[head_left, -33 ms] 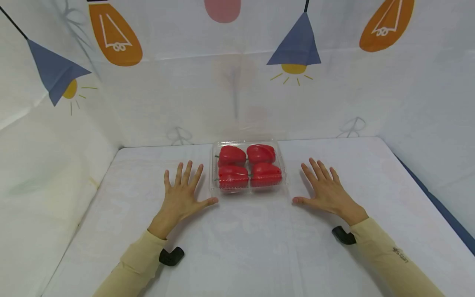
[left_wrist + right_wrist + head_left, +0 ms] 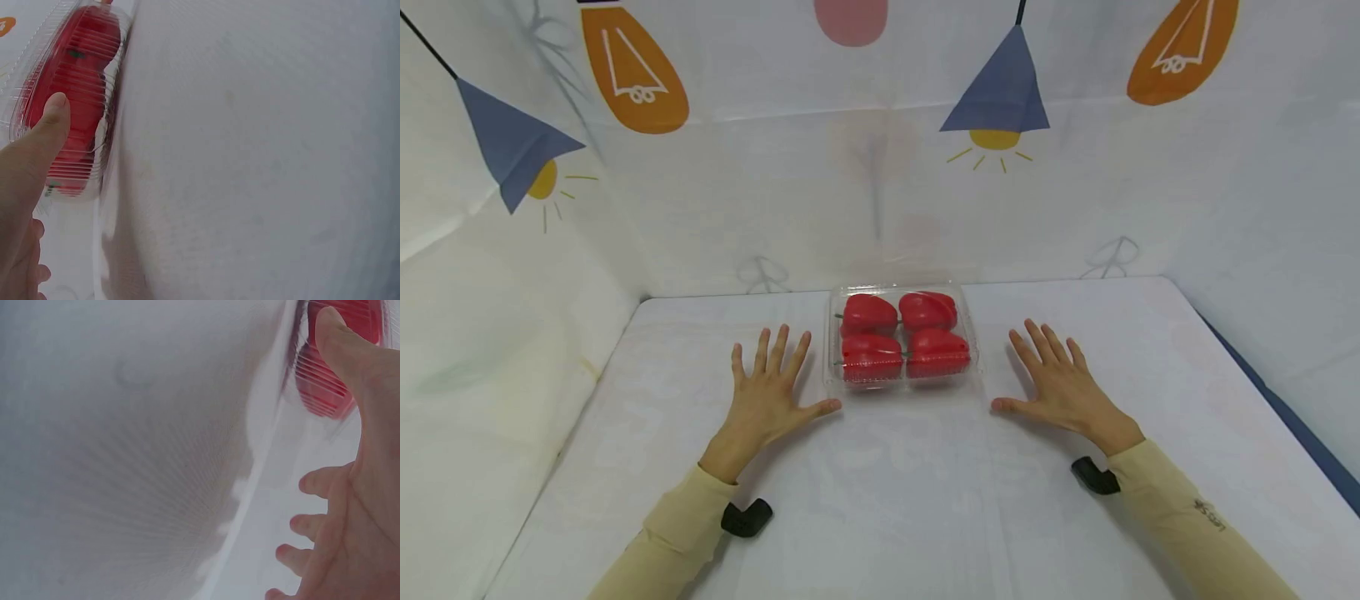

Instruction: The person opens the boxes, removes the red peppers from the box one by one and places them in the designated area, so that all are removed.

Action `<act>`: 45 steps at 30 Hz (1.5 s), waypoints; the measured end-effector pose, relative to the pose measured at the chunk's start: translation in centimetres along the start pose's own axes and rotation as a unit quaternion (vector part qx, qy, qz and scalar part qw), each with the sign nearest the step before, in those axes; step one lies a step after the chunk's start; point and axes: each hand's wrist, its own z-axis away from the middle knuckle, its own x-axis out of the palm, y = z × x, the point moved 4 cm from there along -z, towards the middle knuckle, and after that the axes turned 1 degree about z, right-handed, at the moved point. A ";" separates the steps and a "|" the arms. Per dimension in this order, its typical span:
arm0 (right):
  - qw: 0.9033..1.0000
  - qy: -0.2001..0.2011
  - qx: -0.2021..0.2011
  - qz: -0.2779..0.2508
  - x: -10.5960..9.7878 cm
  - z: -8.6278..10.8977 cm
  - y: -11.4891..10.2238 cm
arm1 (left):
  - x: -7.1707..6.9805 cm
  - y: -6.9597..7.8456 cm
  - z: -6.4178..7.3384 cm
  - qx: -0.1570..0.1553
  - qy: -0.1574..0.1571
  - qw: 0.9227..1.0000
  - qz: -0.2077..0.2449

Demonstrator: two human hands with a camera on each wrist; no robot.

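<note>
Several red bell peppers [image 2: 928, 311] sit in two rows inside a clear plastic clamshell box [image 2: 832, 342] near the far edge of the table. Ridged plastic and green stems show in the left wrist view of the box [image 2: 94, 184]. To the left of the box, my left hand [image 2: 763, 404] is spread with straight fingers and holds nothing. On the other side my right hand [image 2: 1060, 396] is likewise spread, its thumb pointing toward the box. Neither hand touches the box in the head view. The right wrist view shows my palm [image 2: 369, 487] and part of a red pepper [image 2: 322, 387].
A white cloth covers the table [image 2: 895, 500]. White curtains [image 2: 880, 200] printed with lamps and bulbs stand behind and at the sides. A black piece juts from each sleeve, at the left wrist [image 2: 747, 517] and the right wrist [image 2: 1095, 476].
</note>
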 end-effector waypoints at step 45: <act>0.955 0.032 -0.048 -0.293 -0.4 -0.1 -2.3 | 2.8 2.8 -1.2 -0.016 -0.028 0.896 0.443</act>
